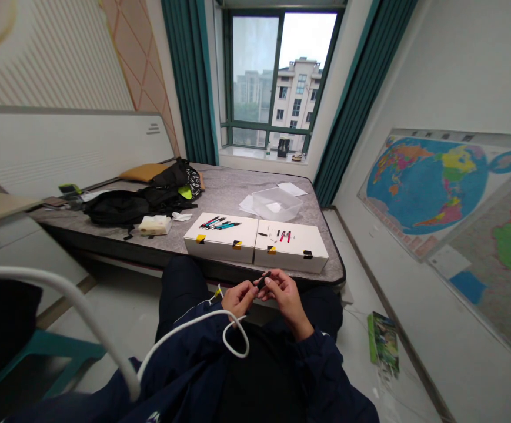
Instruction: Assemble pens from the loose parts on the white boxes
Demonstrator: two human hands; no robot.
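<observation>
While the left hand (239, 299) and right hand (285, 298) pinch a small black pen part (262, 281) in front of the bed (237, 194), the fingers clamp it from both sides, and a slow, firm grip keeps it from slipping

From my remote seat I can make out a black backpack (116, 208) slumped on a grey mattress (220, 188) — a clear plastic tub (276, 204) sits farther along, beside loose paper (249, 205). Teal curtains (191, 82) frame the window (277, 76), a world map (427, 185) hangs on the right wall — and a green booklet (383, 343) lies on the floor.
</observation>
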